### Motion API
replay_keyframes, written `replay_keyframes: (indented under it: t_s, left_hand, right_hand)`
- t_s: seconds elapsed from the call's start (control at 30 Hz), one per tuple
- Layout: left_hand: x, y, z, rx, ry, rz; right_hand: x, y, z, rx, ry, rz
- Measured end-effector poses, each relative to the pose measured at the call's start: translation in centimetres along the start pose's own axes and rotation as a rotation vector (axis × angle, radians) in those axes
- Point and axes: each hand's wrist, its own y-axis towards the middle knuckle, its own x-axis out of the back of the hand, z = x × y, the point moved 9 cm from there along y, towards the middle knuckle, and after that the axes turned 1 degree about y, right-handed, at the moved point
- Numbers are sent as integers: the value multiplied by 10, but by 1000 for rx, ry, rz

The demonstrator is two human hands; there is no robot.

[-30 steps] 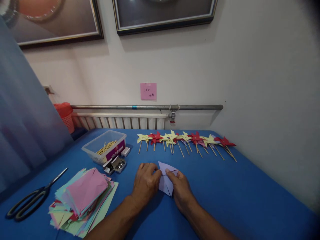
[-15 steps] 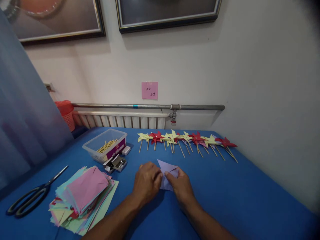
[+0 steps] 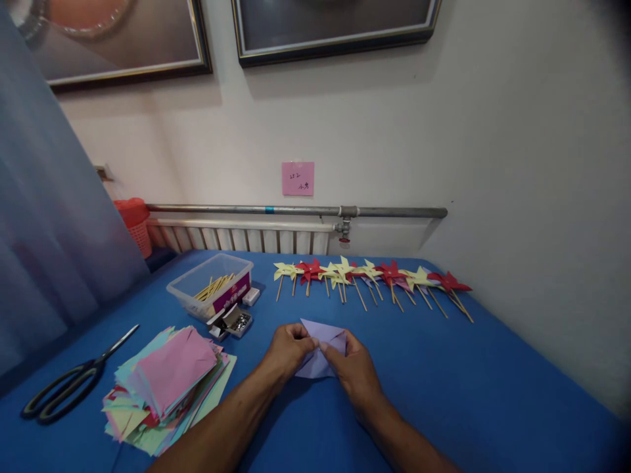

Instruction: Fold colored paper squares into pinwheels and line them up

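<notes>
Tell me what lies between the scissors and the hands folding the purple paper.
In the head view, the stack of coloured paper sheets lies on the blue table between the scissors and the left hand.

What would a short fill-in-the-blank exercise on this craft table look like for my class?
1. Both hands, left hand and right hand, hold a lilac sheet of ____.
2. The scissors lie on the ____ side of the table.
3. The row of pinwheels is red and ____.
4. The sticks lie in a clear ____.

Missing words: paper; left; yellow; box
</notes>
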Motion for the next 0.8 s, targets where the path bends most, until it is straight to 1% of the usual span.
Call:
replay_keyframes:
  t_s: [0.13,0.23,0.33,0.4,0.47,0.57,0.7,0.8]
  left_hand:
    - [-2,-2,4,29,-20,7]
    - [-5,-1,9,45,-16,16]
    - [-9,0,15,76,-17,24]
    - [-11,-1,16,93,-28,20]
    - [-10,-3,13,101,-43,4]
    - [-7,-7,7,113,-73,-25]
    - [-4,-10,3,128,-81,-34]
    - [-6,-10,2,121,-75,-19]
  right_hand:
    - [1,3,-2,8,33,3]
    - [7,6,-2,32,-12,-38]
    - [14,5,6,100,-203,-102]
    - [14,3,14,152,-347,-119]
    - [9,0,19,186,-433,-89]
    - [1,-4,22,201,-486,-8]
    - [-5,-6,20,216,-476,71]
    - [-2,-3,17,195,-435,76]
